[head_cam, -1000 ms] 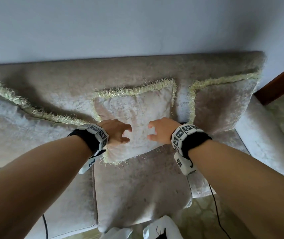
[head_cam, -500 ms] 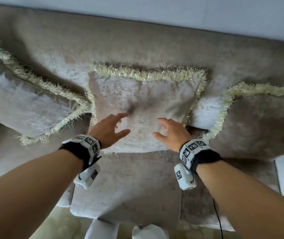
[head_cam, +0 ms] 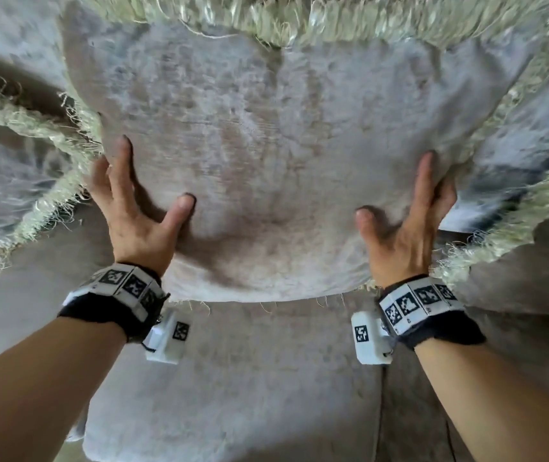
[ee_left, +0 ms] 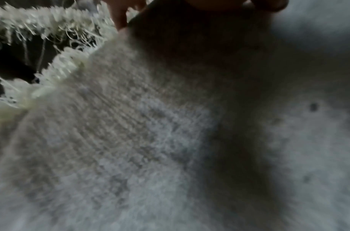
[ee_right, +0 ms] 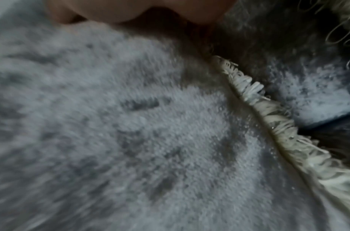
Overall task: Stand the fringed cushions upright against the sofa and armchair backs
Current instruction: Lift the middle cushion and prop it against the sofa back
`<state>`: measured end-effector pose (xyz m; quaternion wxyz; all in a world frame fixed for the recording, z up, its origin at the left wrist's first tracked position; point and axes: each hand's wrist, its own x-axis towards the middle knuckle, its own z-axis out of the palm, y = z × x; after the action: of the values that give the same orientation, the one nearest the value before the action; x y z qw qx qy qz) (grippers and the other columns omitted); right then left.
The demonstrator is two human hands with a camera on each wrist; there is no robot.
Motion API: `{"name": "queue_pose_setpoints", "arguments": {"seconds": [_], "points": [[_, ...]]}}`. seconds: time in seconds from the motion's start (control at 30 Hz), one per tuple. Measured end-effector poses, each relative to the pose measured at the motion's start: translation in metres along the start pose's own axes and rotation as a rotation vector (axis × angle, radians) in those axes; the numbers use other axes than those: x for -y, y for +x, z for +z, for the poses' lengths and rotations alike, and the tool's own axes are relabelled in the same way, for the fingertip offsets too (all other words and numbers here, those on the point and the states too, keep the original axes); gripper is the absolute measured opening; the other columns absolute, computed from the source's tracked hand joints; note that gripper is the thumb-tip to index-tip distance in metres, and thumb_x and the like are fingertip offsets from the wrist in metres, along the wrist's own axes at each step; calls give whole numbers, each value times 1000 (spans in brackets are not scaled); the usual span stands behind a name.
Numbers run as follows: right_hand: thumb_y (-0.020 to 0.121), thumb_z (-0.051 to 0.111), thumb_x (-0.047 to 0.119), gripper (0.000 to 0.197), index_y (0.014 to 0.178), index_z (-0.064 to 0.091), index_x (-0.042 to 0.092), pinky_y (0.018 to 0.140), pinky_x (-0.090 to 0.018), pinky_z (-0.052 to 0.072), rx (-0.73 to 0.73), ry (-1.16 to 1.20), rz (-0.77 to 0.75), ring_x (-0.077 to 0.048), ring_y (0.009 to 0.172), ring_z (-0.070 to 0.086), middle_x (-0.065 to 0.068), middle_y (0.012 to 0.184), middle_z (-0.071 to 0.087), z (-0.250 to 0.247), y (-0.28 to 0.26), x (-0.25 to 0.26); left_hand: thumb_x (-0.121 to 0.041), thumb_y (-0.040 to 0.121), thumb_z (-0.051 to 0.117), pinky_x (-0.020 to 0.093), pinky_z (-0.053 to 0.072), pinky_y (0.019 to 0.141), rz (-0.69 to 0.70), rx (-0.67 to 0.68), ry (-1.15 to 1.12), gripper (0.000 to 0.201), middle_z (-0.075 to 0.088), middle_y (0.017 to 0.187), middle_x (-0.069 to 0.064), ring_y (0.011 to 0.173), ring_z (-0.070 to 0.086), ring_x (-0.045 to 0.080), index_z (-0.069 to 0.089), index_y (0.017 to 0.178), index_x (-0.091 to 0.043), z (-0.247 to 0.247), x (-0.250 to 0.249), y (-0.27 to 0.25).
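The middle fringed cushion (head_cam: 273,135) fills the head view, a pale grey-beige velvet square with a cream fringe (head_cam: 300,21) along its top edge. It leans against the sofa back. My left hand (head_cam: 149,181) grips its left side, thumb pressed into the face and fingers along and behind the edge. On the opposite side my right hand (head_cam: 396,191) holds it the same way. Both wrist views are blurred. The left wrist view shows the cushion face (ee_left: 130,132) and its fringe (ee_left: 59,68). The right wrist view shows the same fabric (ee_right: 130,125) with the fringe (ee_right: 278,125).
A second fringed cushion (head_cam: 6,181) leans at the left, its fringe touching the middle one. A third cushion (head_cam: 526,295) sits at the right, close to my right wrist. The sofa seat (head_cam: 249,378) lies below the hands.
My head has come much closer to the sofa. Both hands slid outward from the cushion's face to its side edges and took hold.
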<state>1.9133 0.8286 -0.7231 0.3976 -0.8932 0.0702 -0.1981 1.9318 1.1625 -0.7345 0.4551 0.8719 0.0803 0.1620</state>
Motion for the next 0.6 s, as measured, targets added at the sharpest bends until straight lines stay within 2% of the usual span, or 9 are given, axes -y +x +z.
{"name": "queue_pose_setpoints", "arguments": {"seconds": [0.07, 0.1, 0.13, 0.2, 0.27, 0.37, 0.43, 0.5, 0.6], "points": [[80, 47, 80, 103, 159, 12, 24, 115, -8, 16, -20, 21, -14, 1, 148, 2, 1, 158, 1, 10, 2, -6, -63, 83, 64, 51, 21, 122, 62, 30, -46, 96, 23, 156, 23, 150, 22, 34, 21, 157, -18, 9, 17, 6], [80, 45, 81, 104, 158, 9, 23, 114, -5, 13, -13, 34, -11, 0, 149, 1, -3, 161, 2, 14, 3, -10, -64, 84, 64, 55, 19, 121, 84, 47, -58, 99, 21, 159, 20, 151, 18, 35, 19, 157, -15, 13, 25, 9], [82, 44, 82, 103, 158, 7, 23, 117, -9, 12, -2, 49, -4, -7, 152, 1, -10, 165, 1, 18, 3, -13, -63, 84, 64, 58, 17, 121, 99, 60, -74, 101, 19, 162, 16, 152, 15, 35, 17, 158, -12, 16, 31, 13], [85, 47, 78, 101, 156, 4, 21, 125, -31, 14, 15, 74, -10, -29, 156, 2, -21, 167, 0, 24, 5, -20, -63, 84, 65, 59, 15, 121, 139, 86, -126, 106, 16, 165, 8, 153, 12, 34, 13, 158, -7, 21, 39, 19], [87, 52, 71, 97, 156, 4, 21, 125, -45, 19, 16, 114, -45, -33, 156, 6, -15, 168, 4, 28, 6, -23, -65, 83, 64, 48, 14, 124, 148, 104, -156, 111, 14, 164, -7, 155, 11, 21, 11, 157, -3, 22, 40, 23], [90, 54, 64, 96, 156, 7, 14, 123, -36, 21, 0, 167, -88, -21, 155, 13, -5, 164, 9, 29, 9, -22, -70, 80, 62, 29, 13, 123, 103, 124, -173, 114, 10, 159, -19, 151, 9, 1, 10, 157, -3, 21, 36, 25], [91, 55, 61, 96, 157, 10, 8, 123, -36, 21, -4, 180, -131, -26, 155, 14, -9, 163, 12, 25, 10, -16, -72, 78, 62, 26, 13, 123, 65, 123, -189, 114, 12, 159, -19, 151, 10, -1, 11, 158, -9, 19, 33, 22], [93, 55, 58, 94, 154, 13, 1, 124, -43, 21, 2, 178, -187, -37, 154, 16, -21, 163, 15, 17, 11, -4, -72, 77, 63, 31, 14, 124, 49, 107, -186, 114, 14, 162, -10, 153, 12, 5, 12, 158, -11, 15, 25, 14], [93, 56, 56, 96, 150, 17, -10, 123, -51, 22, 30, 181, -248, -46, 151, 19, -35, 159, 19, -1, 17, 21, -67, 78, 68, 49, 20, 123, 23, 78, -263, 113, 21, 163, 1, 153, 20, 19, 13, 158, -10, 11, 14, -3]]}}
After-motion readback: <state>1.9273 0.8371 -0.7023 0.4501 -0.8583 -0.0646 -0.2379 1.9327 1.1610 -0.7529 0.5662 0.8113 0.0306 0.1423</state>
